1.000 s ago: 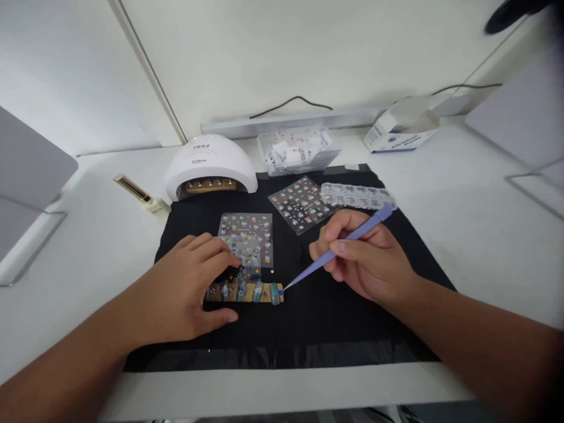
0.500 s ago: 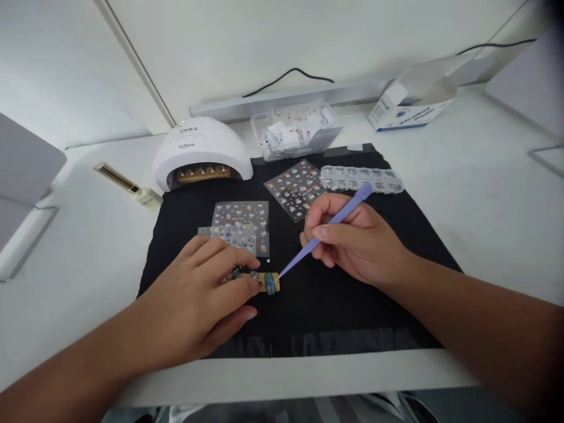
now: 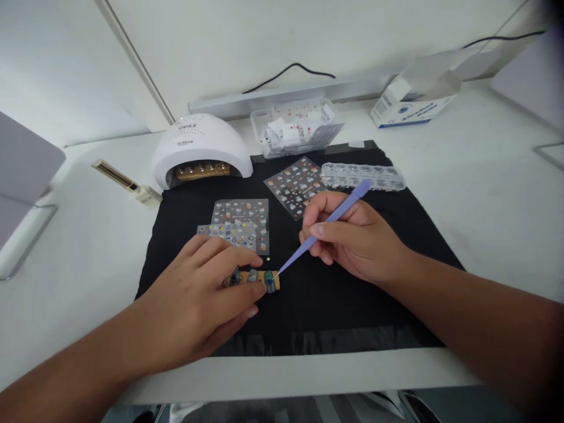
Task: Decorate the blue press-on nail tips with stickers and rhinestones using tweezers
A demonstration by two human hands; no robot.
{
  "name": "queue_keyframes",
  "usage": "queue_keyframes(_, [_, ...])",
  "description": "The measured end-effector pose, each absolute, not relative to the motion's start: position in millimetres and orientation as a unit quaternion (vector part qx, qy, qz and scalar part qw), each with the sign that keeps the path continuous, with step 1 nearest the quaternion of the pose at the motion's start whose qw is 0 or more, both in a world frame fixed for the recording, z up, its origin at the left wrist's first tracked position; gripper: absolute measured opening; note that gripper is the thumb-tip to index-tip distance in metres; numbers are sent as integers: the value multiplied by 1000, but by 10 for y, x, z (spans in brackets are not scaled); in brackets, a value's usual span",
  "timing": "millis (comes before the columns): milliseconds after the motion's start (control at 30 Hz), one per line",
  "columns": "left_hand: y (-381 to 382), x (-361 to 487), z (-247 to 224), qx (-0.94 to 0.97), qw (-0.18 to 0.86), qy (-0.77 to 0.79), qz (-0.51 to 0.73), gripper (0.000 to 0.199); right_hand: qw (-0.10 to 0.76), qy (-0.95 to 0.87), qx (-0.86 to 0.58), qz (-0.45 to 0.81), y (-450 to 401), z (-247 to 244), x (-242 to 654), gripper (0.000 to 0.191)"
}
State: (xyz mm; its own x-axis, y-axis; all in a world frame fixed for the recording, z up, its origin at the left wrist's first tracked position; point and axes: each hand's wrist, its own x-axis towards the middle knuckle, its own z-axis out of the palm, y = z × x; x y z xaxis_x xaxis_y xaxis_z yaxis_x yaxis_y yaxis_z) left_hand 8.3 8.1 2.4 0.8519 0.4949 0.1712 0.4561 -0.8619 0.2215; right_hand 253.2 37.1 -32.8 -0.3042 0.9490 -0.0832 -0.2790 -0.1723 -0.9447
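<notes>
My right hand [image 3: 348, 235] pinches a slim purple nail-art tool [image 3: 335, 215] like a pen. Its fine pale tip meets the right side of a blue-green press-on nail [image 3: 269, 281], which carries a dark blue mark. That nail sits at the right end of a small wooden display bar [image 3: 277, 275], with more decorated nails further left, partly under my fingers. Over the bar lies my left hand [image 3: 207, 294], fingers apart, one fingertip touching or nearly touching the blue-green nail's left edge. A tiny shiny gem [image 3: 268, 259] rests just beyond the bar.
Sticker sheets [image 3: 242, 214] lie behind my left hand on a black mat [image 3: 326, 311], another sheet [image 3: 296, 185] further back. A clear gem case [image 3: 363, 176], nail lamp [image 3: 200, 147], polish bottle [image 3: 147, 195], plastic tub [image 3: 293, 132] and open carton [image 3: 405, 111] stand around.
The tool's tip has shifted very slightly up on the nail. My left fingertips have edged right, against the blue-green nail. The camera view has tilted a little.
</notes>
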Motion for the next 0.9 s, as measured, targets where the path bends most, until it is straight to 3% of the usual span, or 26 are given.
queue_keyframes(900, [67, 100, 16, 956, 78, 259, 110, 25, 459, -453, -369, 669, 374, -335, 2532, 9])
